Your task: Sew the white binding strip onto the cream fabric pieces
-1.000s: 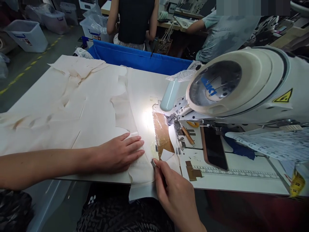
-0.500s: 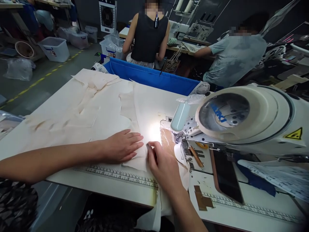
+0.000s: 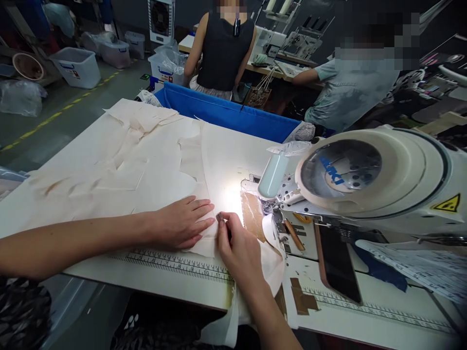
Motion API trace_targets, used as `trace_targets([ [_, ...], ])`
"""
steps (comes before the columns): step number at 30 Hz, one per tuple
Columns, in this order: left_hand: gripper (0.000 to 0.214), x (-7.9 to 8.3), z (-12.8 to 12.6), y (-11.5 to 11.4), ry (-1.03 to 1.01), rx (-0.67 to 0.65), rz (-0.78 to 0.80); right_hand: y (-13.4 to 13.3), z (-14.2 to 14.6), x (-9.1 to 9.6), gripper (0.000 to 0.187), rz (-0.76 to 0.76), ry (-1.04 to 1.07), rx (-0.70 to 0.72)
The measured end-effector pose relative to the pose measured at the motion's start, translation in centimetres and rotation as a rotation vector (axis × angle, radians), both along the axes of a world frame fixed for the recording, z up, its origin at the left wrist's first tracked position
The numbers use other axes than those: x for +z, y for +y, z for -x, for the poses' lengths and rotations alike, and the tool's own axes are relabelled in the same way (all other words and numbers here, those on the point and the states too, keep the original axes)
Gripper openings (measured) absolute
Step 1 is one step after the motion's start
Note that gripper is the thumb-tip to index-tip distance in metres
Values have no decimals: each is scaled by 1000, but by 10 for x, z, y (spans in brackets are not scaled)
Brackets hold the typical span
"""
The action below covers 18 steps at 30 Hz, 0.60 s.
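Pale fabric lies beneath and beyond the flattened left hand, fingers slightly apart; just beside, the right hand pinches a small grey object.

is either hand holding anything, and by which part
The right hand pinches a small dark piece by one end; the left hand lies flat on pale fabric.

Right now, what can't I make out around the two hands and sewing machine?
In the head view:
Pale fabric: partly covered by the left hand.
Small grey piece: mostly hidden by the right hand; cannot tell what it is.
Printed sheet: lettering too small to read.
Sewing machine: one end cut off by the right edge.
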<state>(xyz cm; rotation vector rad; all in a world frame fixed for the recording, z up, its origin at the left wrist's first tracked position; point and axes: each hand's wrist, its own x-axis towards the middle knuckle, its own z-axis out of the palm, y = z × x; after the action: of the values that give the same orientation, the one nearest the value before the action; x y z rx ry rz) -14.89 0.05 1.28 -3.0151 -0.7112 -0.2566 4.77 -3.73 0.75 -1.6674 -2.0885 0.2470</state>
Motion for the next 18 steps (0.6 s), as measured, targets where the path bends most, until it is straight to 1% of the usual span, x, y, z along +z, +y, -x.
trace_targets([
  [6, 39, 0, 0, 1, -3, 0, -4, -1, 2, -3, 23, -25, -50, -3],
  [9, 40, 1, 1, 1, 9, 12, 5, -12, -4, -1, 24, -51, -97, 27],
  [12, 43, 4, 0, -1, 41, 21, 21, -27, -14, 2, 23, -15, -100, 62],
  [14, 43, 5, 0, -3, 54, 23, 22, -36, -20, 4, 22, 35, -76, 63],
  [16, 43, 5, -1, -5, 53, 31, 16, -41, -21, 4, 22, 63, -1, 38],
  [18, 44, 3, -2, -7, 43, 59, 15, -44, -21, 3, 22, 30, 136, -33],
])
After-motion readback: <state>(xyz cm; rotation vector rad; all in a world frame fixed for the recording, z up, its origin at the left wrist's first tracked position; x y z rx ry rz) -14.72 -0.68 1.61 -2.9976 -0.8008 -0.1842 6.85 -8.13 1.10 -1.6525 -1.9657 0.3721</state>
